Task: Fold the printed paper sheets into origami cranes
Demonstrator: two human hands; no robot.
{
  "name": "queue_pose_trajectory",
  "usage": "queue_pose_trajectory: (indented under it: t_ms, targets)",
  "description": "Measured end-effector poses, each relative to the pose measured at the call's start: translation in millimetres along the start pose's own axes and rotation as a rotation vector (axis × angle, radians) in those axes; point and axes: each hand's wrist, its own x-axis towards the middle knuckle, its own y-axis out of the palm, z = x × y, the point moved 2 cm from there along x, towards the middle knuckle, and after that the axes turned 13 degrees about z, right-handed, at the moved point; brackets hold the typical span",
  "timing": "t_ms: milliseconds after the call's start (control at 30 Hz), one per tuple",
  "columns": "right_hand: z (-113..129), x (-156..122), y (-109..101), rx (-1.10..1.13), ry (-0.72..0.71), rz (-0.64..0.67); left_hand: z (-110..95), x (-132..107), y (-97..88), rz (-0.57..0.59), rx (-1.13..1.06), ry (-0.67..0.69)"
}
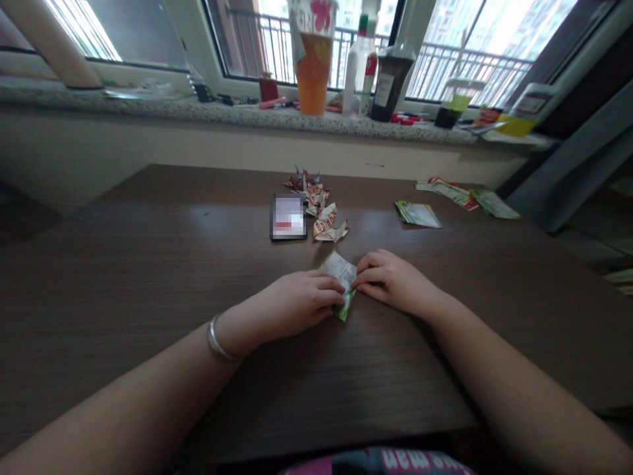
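A small green-and-white printed wrapper (341,269), creased and partly folded, lies tilted on the table in front of me. My left hand (309,297) presses on it from the left, with its fingers over the lower half. At its right edge, the bent fingers and thumb of my right hand (388,277) pinch the wrapper. My fingers hide part of its middle. Just beyond it are several folded paper shapes (329,224) with red and cream print, clustered beside a dark-framed phone or tablet (288,218) whose screen is blurred.
A stack of green-and-white wrappers (419,214) lies to the right. Farther right are loose flat wrappers (457,194) near the brown table's (123,277) back edge. Behind, the stone windowsill (237,117) carries a tall cup of orange drink (314,76), bottles and small clutter.
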Motion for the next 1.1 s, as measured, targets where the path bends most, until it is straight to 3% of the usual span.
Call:
queue_pose_trajectory:
  t_ms: [400, 567, 800, 1100]
  targets:
    - [-22, 11, 12, 0.222, 0.052, -0.155, 8, 6, 0.9, -0.027, -0.006, -0.031]
    - [-27, 11, 14, 0.242, 0.166, -0.218, 9, 7, 0.2, -0.033, -0.036, -0.032]
    - [-39, 11, 15, 0.200, 0.230, -0.193, 14, 10, 3.7, -0.041, -0.099, -0.020]
    - [-34, 11, 8, 0.166, 0.152, -0.282, 17, 9, 8.0, 0.010, -0.072, -0.032]
